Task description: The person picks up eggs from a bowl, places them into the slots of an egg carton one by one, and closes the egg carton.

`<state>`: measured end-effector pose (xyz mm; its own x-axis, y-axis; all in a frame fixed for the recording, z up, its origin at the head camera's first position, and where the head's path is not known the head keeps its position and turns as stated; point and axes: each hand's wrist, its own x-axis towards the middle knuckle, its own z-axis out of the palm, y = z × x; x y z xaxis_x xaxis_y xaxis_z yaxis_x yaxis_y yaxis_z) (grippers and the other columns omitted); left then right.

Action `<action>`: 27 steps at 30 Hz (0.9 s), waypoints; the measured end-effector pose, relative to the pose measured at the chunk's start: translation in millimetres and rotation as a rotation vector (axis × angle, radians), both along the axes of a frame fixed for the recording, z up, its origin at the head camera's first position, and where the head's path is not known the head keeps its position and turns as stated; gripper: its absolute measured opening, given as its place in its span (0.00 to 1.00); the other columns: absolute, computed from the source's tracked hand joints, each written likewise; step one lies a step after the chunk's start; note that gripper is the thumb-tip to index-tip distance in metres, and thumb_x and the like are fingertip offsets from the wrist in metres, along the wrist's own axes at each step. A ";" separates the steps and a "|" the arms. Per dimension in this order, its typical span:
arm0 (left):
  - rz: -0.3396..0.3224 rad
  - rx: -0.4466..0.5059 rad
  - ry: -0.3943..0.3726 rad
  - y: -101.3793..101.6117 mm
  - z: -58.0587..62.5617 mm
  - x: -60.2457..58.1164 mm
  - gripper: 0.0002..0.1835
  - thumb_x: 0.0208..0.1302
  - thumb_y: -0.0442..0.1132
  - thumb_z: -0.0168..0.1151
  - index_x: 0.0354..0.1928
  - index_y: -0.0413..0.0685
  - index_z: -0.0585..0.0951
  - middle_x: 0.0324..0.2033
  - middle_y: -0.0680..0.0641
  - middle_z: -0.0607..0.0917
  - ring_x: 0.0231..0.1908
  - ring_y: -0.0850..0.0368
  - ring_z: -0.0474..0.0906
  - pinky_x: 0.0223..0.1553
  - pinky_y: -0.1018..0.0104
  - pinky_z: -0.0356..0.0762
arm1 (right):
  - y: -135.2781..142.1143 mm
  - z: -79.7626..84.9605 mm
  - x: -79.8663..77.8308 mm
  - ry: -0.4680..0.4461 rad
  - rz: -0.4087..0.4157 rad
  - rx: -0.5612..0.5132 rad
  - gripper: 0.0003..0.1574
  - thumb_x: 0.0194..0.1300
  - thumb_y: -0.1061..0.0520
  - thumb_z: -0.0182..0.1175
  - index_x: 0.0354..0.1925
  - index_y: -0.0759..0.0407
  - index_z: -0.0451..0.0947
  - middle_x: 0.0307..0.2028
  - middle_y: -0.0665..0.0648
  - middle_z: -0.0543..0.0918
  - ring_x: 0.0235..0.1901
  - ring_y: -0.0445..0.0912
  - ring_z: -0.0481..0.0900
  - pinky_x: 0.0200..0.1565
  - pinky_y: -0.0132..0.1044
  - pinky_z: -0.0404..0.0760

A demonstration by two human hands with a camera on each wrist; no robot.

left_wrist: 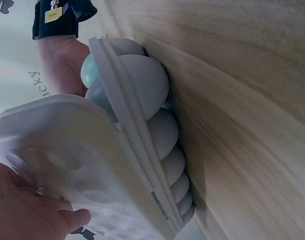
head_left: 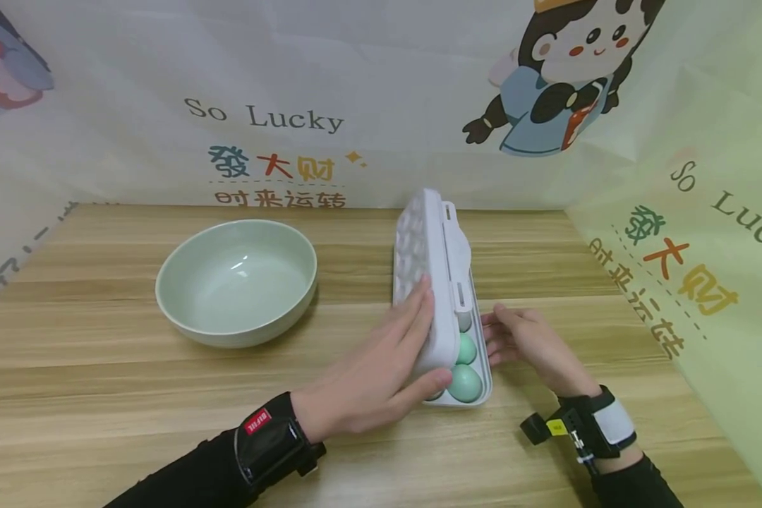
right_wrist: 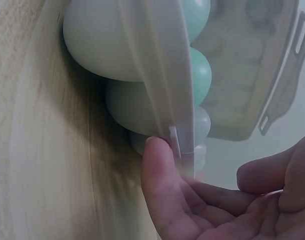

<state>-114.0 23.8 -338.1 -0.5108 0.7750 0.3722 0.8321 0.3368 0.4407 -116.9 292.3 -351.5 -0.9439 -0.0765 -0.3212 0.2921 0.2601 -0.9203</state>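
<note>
A white plastic egg box [head_left: 441, 282] stands lengthwise on the table with its hinged lid tilted partly up. Green eggs [head_left: 466, 384] show in its near end, and paler ones sit farther along in the right wrist view. My left hand [head_left: 375, 367] lies with straight fingers against the lid's dimpled outer side, its thumb near the lid's front end. On the other side, my right hand [head_left: 530, 346] touches the tray's rim [right_wrist: 185, 75] with a fingertip, the other fingers loosely bent and holding nothing. The lid hides most of the eggs in the head view.
A pale green bowl [head_left: 238, 282] stands on the wooden table [head_left: 133, 395], left of the egg box. Printed sheeting [head_left: 394, 92] rises behind the table and along its right side.
</note>
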 end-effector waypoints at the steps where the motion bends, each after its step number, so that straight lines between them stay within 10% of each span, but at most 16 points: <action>1: -0.003 -0.003 0.002 1.1 -1.2 -0.8 0.44 0.76 0.61 0.37 0.74 0.34 0.36 0.75 0.37 0.32 0.74 0.50 0.30 0.70 0.54 0.41 | -0.1 -0.4 -0.4 0.001 -0.002 -0.006 0.31 0.81 0.50 0.38 0.56 0.79 0.69 0.40 0.67 0.79 0.35 0.51 0.80 0.41 0.44 0.83; 27: -0.047 -0.192 0.013 24.0 -4.9 -11.4 0.40 0.76 0.62 0.31 0.76 0.38 0.47 0.76 0.42 0.39 0.74 0.53 0.33 0.70 0.53 0.41 | 0.9 0.0 -1.7 0.106 -0.049 -0.010 0.34 0.81 0.49 0.31 0.62 0.79 0.65 0.54 0.73 0.74 0.47 0.54 0.79 0.48 0.40 0.80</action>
